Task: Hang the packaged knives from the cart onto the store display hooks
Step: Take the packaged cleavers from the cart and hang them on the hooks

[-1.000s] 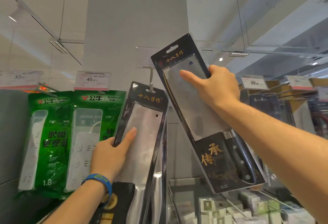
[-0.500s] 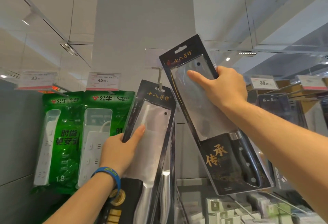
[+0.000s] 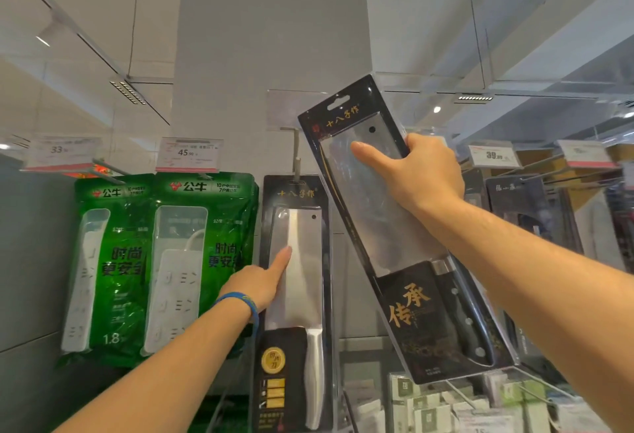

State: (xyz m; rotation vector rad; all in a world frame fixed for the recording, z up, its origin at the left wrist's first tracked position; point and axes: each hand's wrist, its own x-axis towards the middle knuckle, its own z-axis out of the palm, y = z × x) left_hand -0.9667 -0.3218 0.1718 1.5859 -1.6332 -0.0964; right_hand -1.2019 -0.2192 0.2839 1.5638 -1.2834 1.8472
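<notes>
A packaged cleaver with a steel handle (image 3: 297, 295) hangs straight down from a metal display hook (image 3: 295, 158) at centre. My left hand (image 3: 262, 281) rests on its left edge, thumb laid on the blade window, fingers behind the pack. My right hand (image 3: 417, 172) grips a second packaged cleaver with a black handle (image 3: 404, 244), held tilted, its top hang hole up and to the right of the hook. The cart is out of view.
Two green power-strip packs (image 3: 164, 261) hang left of the cleaver under price tags (image 3: 187, 154). More dark knife packs (image 3: 535, 220) hang on hooks at right. Small boxed goods (image 3: 446, 408) sit on lower hooks at bottom right.
The hanging cleaver pack has swung from tilted to straight down on the hook. My left hand has loosened to a light touch. The right hand's pack has stayed raised beside the hook.
</notes>
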